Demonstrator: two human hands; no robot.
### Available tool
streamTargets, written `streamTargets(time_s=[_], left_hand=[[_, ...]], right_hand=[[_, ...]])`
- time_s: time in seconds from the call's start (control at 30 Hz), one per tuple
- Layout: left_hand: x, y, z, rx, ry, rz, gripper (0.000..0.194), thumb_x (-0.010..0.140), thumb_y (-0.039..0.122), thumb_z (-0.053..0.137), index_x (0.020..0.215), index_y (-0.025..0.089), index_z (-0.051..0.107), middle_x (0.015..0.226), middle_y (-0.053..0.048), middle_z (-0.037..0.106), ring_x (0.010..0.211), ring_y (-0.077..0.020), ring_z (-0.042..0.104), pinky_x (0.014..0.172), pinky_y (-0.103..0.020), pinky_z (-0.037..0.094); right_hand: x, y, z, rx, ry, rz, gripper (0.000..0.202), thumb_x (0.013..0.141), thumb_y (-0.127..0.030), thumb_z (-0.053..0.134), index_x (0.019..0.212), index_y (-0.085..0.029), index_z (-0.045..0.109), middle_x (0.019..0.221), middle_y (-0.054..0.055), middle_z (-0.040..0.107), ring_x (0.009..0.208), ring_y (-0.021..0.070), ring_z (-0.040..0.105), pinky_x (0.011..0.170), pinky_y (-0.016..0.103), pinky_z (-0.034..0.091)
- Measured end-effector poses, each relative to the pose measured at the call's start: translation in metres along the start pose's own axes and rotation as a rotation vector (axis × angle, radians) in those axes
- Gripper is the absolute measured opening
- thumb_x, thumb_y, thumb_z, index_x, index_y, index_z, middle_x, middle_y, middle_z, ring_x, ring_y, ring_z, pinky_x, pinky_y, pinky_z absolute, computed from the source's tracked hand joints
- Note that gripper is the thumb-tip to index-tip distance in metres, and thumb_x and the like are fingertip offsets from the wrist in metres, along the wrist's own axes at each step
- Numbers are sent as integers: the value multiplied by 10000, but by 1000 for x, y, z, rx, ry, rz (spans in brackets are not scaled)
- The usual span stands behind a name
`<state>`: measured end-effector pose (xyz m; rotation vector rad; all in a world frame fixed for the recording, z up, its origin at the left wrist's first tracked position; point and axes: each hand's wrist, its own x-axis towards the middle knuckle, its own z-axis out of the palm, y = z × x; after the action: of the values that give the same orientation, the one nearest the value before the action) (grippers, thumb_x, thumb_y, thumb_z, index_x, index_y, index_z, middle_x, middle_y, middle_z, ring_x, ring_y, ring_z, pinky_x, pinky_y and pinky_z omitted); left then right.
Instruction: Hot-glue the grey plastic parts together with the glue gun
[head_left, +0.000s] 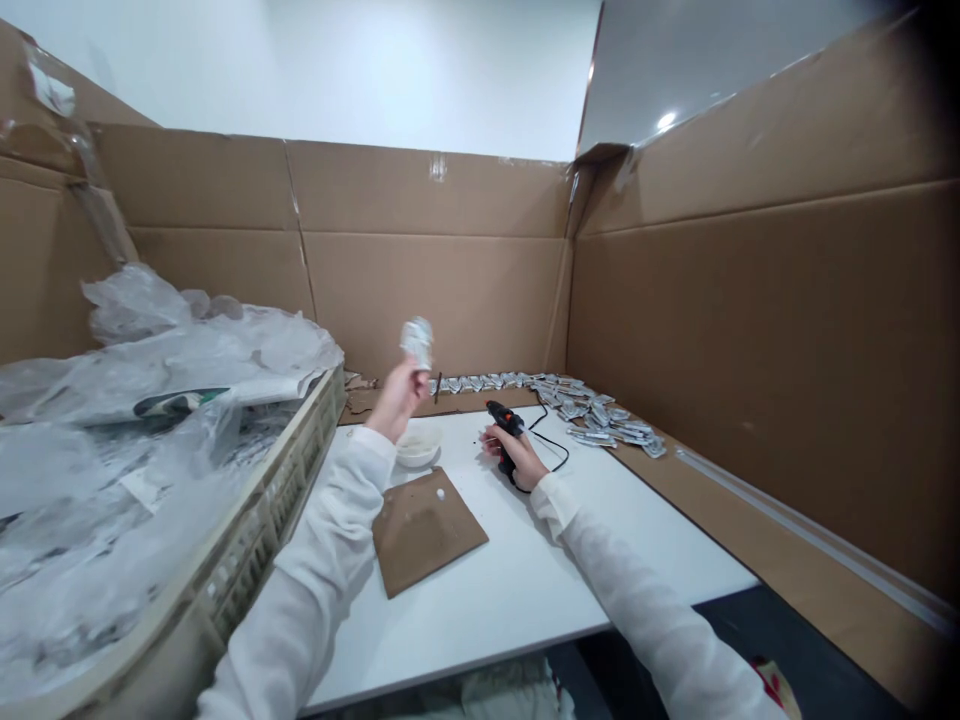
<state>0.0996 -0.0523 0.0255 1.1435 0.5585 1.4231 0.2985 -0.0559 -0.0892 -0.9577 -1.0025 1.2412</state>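
Observation:
Raised above the back of the table, my left hand (400,398) is closed on a small silvery-white packet (417,342), which looks slightly blurred. My right hand (519,460) grips a black glue gun (505,420) with an orange mark near its nozzle; its black cord (553,443) loops to the right. Under my left hand stands a white round bowl (418,447), partly hidden by the wrist. In front of the bowl lies a brown cardboard square (427,530) with a small white blob (441,494) on it.
At the left, a cream plastic crate (281,505) holds many items in clear plastic bags (172,350). Similar packets (600,412) lie piled at the back right, with a row of them (487,381) along the back. Cardboard walls (435,270) enclose the white table (517,590).

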Motion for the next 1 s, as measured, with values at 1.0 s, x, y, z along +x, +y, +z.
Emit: streamTargets(time_s=[1.0], left_hand=[[-6, -52, -60, 1773, -289, 11, 246, 753, 142, 539, 938, 141, 700, 1008, -134, 655, 977, -269, 580, 833, -301, 417]], right_hand=[[22, 9, -31, -302, 354, -122, 214, 900, -302, 543, 992, -110, 567, 815, 8, 577, 623, 72, 544, 544, 203, 482]])
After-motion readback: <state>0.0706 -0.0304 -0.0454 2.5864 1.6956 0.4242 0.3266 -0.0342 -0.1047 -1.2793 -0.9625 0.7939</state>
